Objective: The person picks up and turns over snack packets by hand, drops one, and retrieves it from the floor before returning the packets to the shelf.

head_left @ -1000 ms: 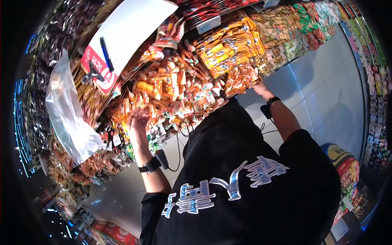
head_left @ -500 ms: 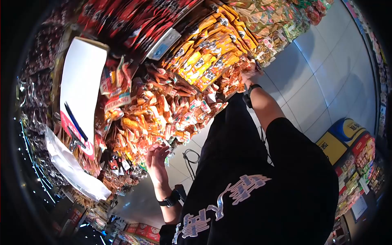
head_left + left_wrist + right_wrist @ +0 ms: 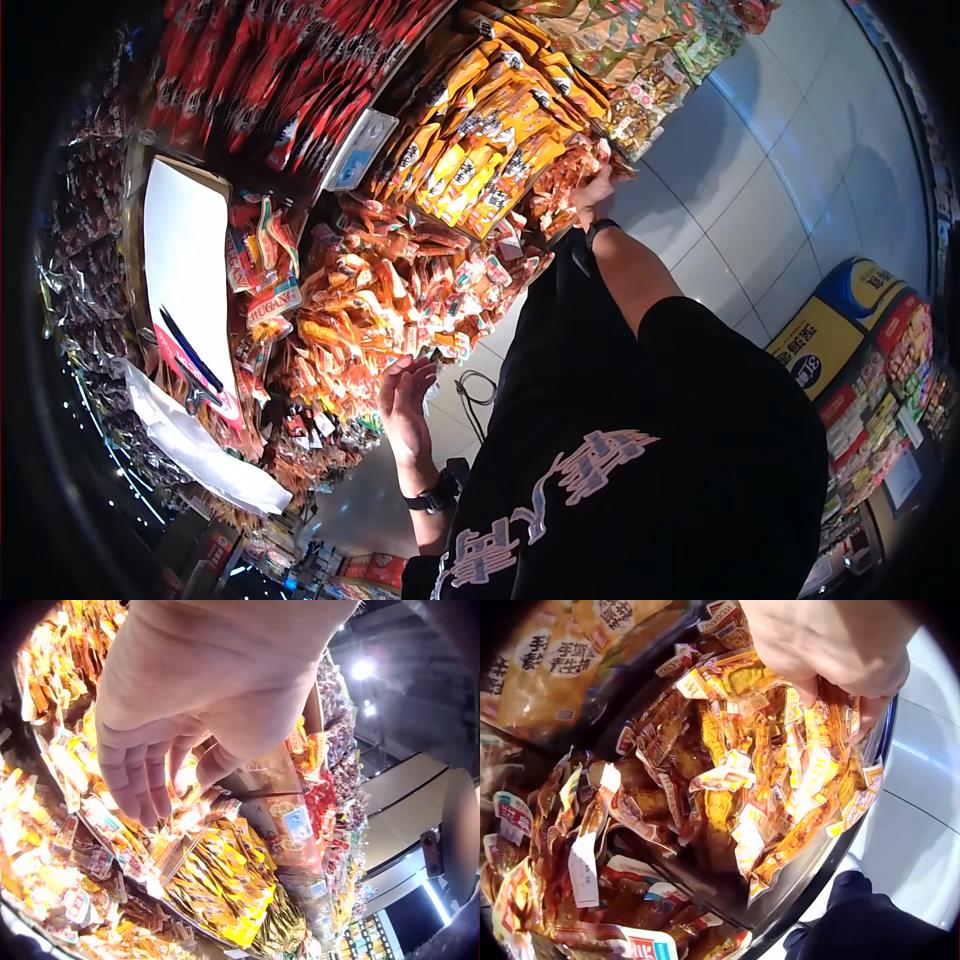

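Observation:
In the head view my left hand (image 3: 407, 405) is at the front edge of a heap of small orange-red snack packets (image 3: 350, 310). Its fingers hang loosely bent over the packets in the left wrist view, with nothing seen in the hand (image 3: 202, 697). My right hand (image 3: 594, 192) reaches into a smaller compartment at the rim of the stand. Seen from the right wrist, that hand (image 3: 840, 645) has its fingertips around a clear-wrapped orange snack packet (image 3: 826, 724) on top of several similar ones. Part of its grip is hidden behind the back of the hand.
Yellow snack bags (image 3: 480, 140) stand in rows behind the heap, with red bags (image 3: 290, 70) farther back. A white board (image 3: 190, 250) with a black pen (image 3: 185, 345) and a white plastic bag (image 3: 205, 445) lie at left. A cable (image 3: 477, 395) is on the tiled floor (image 3: 740, 190).
The head view has turned, bringing the red bags and the board lower. My left hand has moved right along the heap's edge; my right hand has moved from the outer rim onto the packets.

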{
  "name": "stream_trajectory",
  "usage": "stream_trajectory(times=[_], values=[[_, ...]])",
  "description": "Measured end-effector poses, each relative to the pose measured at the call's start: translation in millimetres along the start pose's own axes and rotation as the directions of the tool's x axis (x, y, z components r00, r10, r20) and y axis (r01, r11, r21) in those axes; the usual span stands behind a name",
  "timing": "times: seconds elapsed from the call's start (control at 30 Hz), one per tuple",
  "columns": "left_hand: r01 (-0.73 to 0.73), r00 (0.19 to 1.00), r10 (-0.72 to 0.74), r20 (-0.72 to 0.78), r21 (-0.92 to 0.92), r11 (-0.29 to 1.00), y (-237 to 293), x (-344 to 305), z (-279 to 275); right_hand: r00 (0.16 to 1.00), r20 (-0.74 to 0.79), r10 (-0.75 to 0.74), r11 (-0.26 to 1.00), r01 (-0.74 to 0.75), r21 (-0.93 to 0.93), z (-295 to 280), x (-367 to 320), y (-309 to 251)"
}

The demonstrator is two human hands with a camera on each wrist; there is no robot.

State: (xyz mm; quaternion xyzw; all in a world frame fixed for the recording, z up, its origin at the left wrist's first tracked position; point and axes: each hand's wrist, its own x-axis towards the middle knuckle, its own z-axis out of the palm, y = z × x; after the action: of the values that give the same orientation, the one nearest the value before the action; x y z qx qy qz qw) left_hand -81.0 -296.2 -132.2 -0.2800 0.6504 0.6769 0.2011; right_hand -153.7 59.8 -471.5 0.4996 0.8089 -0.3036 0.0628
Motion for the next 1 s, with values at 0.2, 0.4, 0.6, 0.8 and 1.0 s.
stream_trajectory(times=[0.2, 0.4, 0.6, 0.8, 1.0], values=[[-0.016, 0.999, 0.016, 0.042, 0.000, 1.000, 5.9, 2.4, 2.7, 0.992, -0.121, -0.034, 0.971, 0.061, 0.230, 5.6, -13.6, 10.4], [-0.039, 0.995, 0.040, 0.092, -0.015, 0.999, 2.4, 4.6, -7.1, 0.967, -0.253, -0.024, 0.944, 0.105, 0.313, -14.2, -36.8, 7.3], [-0.060, 0.987, 0.063, 0.149, -0.023, 0.998, 3.0, 1.3, -10.2, 0.926, -0.359, -0.118, 0.652, 0.345, 0.675, 26.1, 1.9, 57.7], [-0.062, 0.981, 0.077, 0.178, -0.087, 0.994, 1.6, 3.2, -12.8, 0.927, -0.331, -0.178, 0.306, 0.371, 0.877, -15.1, 9.0, 52.4], [-0.099, 0.967, 0.124, 0.223, -0.118, 0.988, -2.5, -1.0, -22.0, 0.970, -0.191, -0.148, 0.443, 0.238, 0.864, -74.3, -3.7, 32.6]])
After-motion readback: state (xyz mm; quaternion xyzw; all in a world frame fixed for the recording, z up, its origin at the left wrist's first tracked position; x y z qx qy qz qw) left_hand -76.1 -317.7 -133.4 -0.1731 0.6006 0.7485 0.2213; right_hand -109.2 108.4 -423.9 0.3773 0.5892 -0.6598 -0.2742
